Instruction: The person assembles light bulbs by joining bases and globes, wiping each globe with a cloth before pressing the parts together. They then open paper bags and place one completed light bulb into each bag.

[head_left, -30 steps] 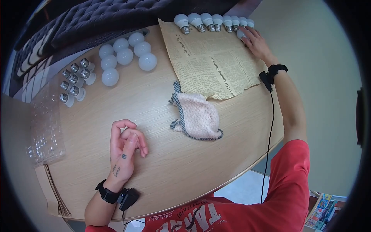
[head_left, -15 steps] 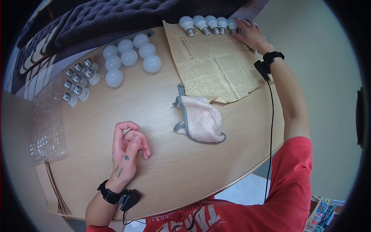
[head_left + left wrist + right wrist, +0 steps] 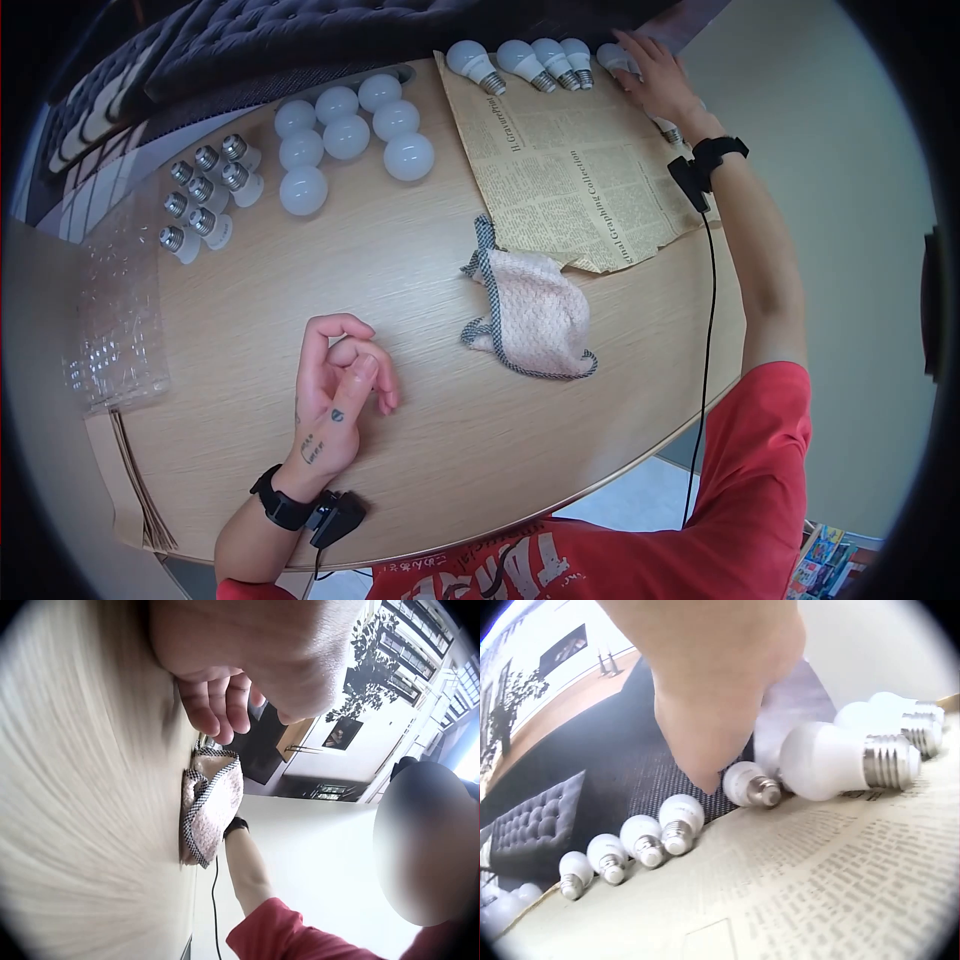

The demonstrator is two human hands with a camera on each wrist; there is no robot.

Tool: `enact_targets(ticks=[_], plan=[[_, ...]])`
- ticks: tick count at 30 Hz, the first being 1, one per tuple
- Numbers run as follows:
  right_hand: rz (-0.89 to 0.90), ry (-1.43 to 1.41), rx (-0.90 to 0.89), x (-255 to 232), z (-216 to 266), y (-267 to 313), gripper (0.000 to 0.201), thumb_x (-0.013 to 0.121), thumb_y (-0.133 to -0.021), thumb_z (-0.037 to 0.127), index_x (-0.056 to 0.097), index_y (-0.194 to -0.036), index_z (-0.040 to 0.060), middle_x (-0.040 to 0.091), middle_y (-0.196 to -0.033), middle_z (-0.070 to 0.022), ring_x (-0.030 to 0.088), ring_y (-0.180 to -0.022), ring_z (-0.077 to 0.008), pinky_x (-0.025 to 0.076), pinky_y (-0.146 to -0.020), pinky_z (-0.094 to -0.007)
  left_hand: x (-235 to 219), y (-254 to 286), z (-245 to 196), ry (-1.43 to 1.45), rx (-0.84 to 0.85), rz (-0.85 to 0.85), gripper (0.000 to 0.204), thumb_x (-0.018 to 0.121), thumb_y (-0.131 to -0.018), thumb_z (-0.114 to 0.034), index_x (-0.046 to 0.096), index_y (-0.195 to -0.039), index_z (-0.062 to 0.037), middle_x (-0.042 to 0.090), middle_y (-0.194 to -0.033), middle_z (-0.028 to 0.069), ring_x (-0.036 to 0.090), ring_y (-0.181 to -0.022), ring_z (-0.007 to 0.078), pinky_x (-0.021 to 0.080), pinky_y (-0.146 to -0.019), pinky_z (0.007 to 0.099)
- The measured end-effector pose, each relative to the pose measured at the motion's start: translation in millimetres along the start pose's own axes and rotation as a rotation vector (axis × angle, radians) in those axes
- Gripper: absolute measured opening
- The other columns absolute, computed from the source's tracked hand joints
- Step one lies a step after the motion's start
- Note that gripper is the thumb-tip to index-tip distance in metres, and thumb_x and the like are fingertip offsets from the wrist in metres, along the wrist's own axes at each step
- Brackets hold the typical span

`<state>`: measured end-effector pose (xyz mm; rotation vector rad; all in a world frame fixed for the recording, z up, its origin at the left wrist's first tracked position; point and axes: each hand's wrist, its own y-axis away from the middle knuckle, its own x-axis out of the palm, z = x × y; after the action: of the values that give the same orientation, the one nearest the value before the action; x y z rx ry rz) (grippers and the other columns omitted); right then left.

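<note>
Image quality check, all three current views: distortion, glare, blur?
Head: fisheye, black corners, soft sheen on the table, larger print on the newspaper readable. Left wrist: dark corners, blown-out patch at right edge, table streaky. Right wrist: upper-right bulbs washed out, print too soft to read.

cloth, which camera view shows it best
The head view: it shows the cloth from above, with nothing covering it. The left wrist view shows it from a low side angle; the right wrist view lacks it.
</note>
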<state>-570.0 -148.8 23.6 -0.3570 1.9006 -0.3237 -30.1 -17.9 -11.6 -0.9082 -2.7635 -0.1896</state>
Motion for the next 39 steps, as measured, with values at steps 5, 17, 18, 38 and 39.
enact_targets(ticks=[5, 17, 18, 38, 39], plan=[[-0.048, -0.065, -0.238, -17.7, 39.1, -15.3, 0.051, 0.057, -0.095, 0.027, 0.045, -0.144, 0.0226, 0.045, -0.147, -0.0056, 0.04, -0.136, -0.0282, 0.033, -0.11, -0.0478, 0.4, -0.7, 0.0, 0.001, -0.003, -0.001, 0.028, 0.048, -0.103, -0.027, 0.036, -0.118, -0.0074, 0.052, -0.077, 0.0069, 0.055, -0.062, 0.0151, 0.044, -0.054, 0.0246], [0.085, -0.031, -0.081, -5.5, 23.6, -12.3, 0.05, 0.058, -0.093, 0.023, 0.047, -0.142, 0.0234, 0.044, -0.148, -0.0029, 0.042, -0.135, -0.0263, 0.034, -0.109, -0.0465, 0.4, 0.0, -0.3, 0.013, -0.015, -0.002, 0.027, 0.048, -0.103, -0.026, 0.037, -0.118, -0.0082, 0.053, -0.077, 0.007, 0.055, -0.063, 0.0157, 0.044, -0.055, 0.0256], [0.073, -0.031, -0.067, -8.9, 28.3, -13.5, 0.051, 0.058, -0.093, 0.023, 0.046, -0.143, 0.024, 0.044, -0.149, -0.0029, 0.042, -0.135, -0.0263, 0.034, -0.109, -0.0464, 0.2, 0.2, -0.4, 0.015, -0.016, -0.006, 0.027, 0.048, -0.103, -0.026, 0.037, -0.118, -0.0082, 0.053, -0.076, 0.0069, 0.055, -0.063, 0.0157, 0.044, -0.055, 0.0255], [0.052, 0.069, -0.467, -24.0, 119.7, -63.3, 0.049, 0.041, -0.102, 0.046, 0.036, -0.149, 0.0331, 0.035, -0.155, 0.0038, 0.033, -0.142, -0.0243, 0.026, -0.117, -0.0464, -2.5, 0.8, 1.1, 0.011, -0.007, 0.008, 0.027, 0.049, -0.103, -0.027, 0.036, -0.118, -0.0082, 0.053, -0.077, 0.007, 0.055, -0.063, 0.0151, 0.044, -0.055, 0.0249], [0.049, 0.068, -0.469, -23.6, 116.9, -62.2, 0.049, 0.041, -0.102, 0.045, 0.037, -0.149, 0.0322, 0.036, -0.155, 0.0037, 0.033, -0.142, -0.0241, 0.027, -0.116, -0.0464, -2.5, 0.8, 1.3, 0.012, -0.007, 0.011, 0.027, 0.049, -0.103, -0.026, 0.036, -0.118, -0.0082, 0.053, -0.077, 0.007, 0.055, -0.063, 0.0151, 0.044, -0.055, 0.025]])
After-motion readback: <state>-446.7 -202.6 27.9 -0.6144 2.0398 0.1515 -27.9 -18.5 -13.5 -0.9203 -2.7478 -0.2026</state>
